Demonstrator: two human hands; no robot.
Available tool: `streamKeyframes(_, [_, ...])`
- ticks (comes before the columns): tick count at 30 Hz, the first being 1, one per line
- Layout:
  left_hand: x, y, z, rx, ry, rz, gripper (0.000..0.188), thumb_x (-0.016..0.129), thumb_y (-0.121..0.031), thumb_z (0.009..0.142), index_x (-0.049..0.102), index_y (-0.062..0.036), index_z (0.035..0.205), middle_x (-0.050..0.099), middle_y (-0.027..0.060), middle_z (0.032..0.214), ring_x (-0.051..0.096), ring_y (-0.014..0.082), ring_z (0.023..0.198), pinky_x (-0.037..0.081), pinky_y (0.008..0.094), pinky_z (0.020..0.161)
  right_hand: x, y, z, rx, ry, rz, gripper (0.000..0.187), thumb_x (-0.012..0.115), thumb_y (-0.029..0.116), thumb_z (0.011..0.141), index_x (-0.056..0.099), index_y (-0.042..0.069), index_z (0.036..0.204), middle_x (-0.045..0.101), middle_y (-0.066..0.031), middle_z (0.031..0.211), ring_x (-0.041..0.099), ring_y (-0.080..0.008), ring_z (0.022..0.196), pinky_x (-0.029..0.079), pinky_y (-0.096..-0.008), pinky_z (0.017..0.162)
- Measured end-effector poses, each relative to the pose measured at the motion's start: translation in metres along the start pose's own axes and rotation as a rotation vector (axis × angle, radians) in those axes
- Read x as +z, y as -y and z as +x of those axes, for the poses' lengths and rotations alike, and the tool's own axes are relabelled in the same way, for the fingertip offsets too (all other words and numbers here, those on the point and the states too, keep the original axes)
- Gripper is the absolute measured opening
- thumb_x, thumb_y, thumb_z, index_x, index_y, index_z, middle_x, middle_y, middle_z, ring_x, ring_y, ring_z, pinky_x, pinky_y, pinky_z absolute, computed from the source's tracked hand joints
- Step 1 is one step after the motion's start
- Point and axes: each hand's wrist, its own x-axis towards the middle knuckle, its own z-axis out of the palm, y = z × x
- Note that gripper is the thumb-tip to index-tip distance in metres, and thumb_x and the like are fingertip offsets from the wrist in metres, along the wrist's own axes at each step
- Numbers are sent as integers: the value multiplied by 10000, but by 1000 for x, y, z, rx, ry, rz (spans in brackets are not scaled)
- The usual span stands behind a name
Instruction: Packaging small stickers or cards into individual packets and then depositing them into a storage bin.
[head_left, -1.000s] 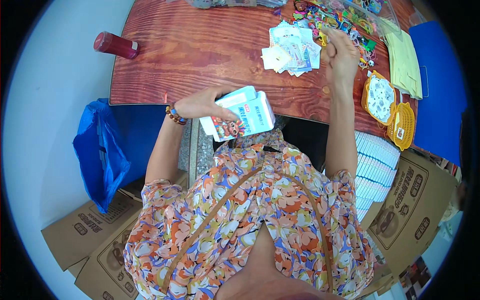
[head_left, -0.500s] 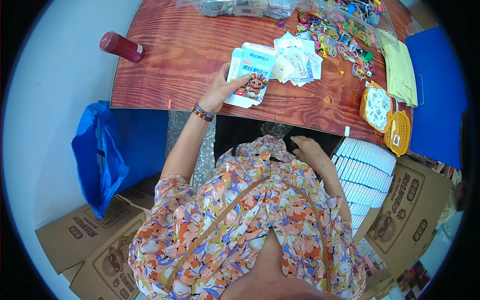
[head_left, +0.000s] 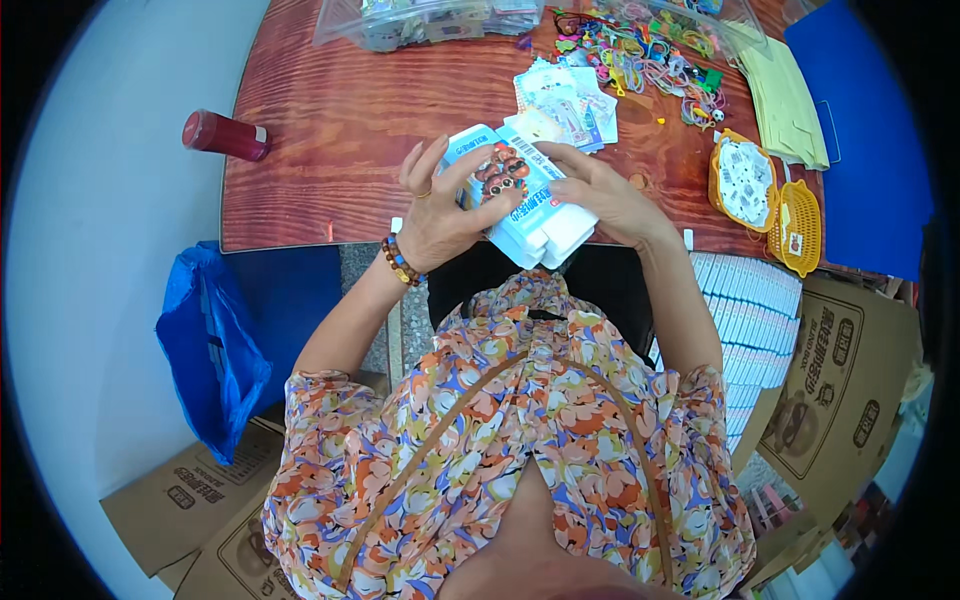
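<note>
Over the table's near edge I hold a light blue and white cardboard box (head_left: 540,212) printed with cartoon figures, its white end flaps standing out toward me. My left hand (head_left: 438,215) grips its left side, thumb lying across the printed face, other fingers partly raised. At its right side, my right hand (head_left: 612,203) is closed on the edge with the thumb on top. The undersides of both hands' grip are hidden. Just beyond the box lies a loose pile of printed paper cards (head_left: 570,100).
Colourful cords and trinkets (head_left: 660,70) lie at the far right, near clear plastic trays (head_left: 440,28). Yellow baskets (head_left: 795,230), yellow paper sheets (head_left: 785,110) and a red bottle (head_left: 225,136) are on the table. Stacked boxes (head_left: 735,320), cartons (head_left: 840,375) and a blue bag (head_left: 210,350) stand below.
My right hand has come up from below the table edge and taken hold of the box. The box has moved nearer to me and turned, its flaps now toward my body.
</note>
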Motion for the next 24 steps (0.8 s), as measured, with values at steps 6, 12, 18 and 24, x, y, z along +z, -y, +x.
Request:
streamKeyframes(6, [12,-2,-29,-93,0,71,522,838,-240,701,631,-467,1123,422,36,1401,273,347,1350,281,510,1084,11,-16,14,138,4,165,615,662,133,929,381,-2,1459,581,-123,1303,603,-154,1129,515,-306,930])
streamKeyframes(12, [24,-3,-29,-391,-45,-140,824,797,-122,750,375,-141,1457,246,195,1529,204,433,1423,235,533,1124,14,-27,27,-252,-199,88,698,720,42,861,378,39,1470,574,-158,1317,572,-194,1184,478,-335,989])
streamKeyframes(18, [15,1,-18,-1286,-96,-1730,651,481,-347,1037,191,-40,1532,478,174,1405,542,255,1221,505,406,958,2,-29,36,-245,-286,49,746,727,18,843,349,38,1485,535,-182,1372,553,-218,1222,464,-350,1013])
streamKeyframes(24, [15,15,-11,-1326,-6,-1688,557,449,-447,1034,353,-70,1432,570,124,1302,626,221,1092,550,409,883,-14,-5,41,-177,-96,-117,818,766,46,811,333,79,1505,539,-194,1350,573,-220,1190,508,-343,964])
